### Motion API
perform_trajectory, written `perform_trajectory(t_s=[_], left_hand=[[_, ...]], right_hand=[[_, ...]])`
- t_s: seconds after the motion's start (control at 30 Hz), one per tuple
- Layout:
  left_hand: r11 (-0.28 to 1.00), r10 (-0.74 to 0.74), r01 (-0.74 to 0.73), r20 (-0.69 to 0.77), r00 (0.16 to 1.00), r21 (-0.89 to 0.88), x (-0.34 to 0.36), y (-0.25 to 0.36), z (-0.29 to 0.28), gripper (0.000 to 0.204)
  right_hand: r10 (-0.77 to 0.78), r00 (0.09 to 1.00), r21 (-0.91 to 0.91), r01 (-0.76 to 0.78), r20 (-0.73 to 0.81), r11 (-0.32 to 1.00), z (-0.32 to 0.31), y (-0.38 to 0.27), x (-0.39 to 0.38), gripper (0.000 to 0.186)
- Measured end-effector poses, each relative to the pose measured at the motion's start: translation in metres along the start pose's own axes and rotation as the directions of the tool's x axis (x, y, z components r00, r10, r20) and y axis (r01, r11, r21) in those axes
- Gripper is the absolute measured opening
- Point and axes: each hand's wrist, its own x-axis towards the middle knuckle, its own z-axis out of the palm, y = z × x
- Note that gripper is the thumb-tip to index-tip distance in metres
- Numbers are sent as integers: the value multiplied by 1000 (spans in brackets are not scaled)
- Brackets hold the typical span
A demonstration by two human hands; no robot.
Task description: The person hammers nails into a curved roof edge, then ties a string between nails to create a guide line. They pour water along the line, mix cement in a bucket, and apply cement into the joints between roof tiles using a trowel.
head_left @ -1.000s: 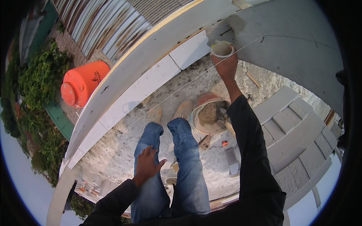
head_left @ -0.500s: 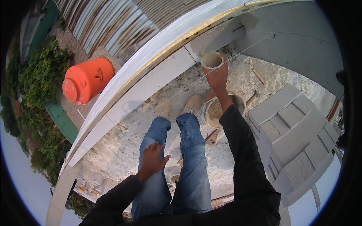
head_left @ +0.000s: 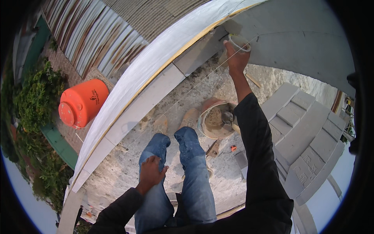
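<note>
My right hand (head_left: 238, 61) reaches far forward, its fingers wrapped round a pale, translucent plastic cup (head_left: 248, 47). The cup is by the far end of a row of light grey blocks (head_left: 156, 97), close to the grey wall (head_left: 288, 43). What is inside the cup cannot be made out. A taut string (head_left: 202, 84) runs across the hand's area to the wall. My left hand (head_left: 151, 173) lies on my left thigh, fingers stretched out, with nothing in it. Between my feet and right arm stands a bucket of grey mortar (head_left: 213, 120).
Pale blocks are stacked (head_left: 307, 132) on the right. A wood-handled tool (head_left: 213, 149) and a small orange object (head_left: 233, 148) lie below the bucket. Beyond the low block wall is a drop, with an orange tank (head_left: 83, 103) and a corrugated roof (head_left: 97, 35).
My right hand has carried the cup farther forward and right, toward the grey wall. The view has shifted, showing more of the bucket. My left hand stays on the thigh.
</note>
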Motion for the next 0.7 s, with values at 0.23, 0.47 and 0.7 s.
perform_trajectory(t_s=[0.23, 0.47, 0.7], left_hand=[[998, -37, 31, 103, 994, 62, 8, 13, -1, 57], [996, -75, 71, 67, 995, 57, 6, 28, 5, 54], [986, -168, 168, 34, 985, 7, -13, 36, 20, 56]], right_hand=[[-94, 992, 22, 96, -89, 995, -8, 6, 22, 69], [35, 999, 47, -37, 40, 998, -29, 31, -34, 85], [-65, 954, -131, 107, 293, 986, -39, 45, -83, 81]])
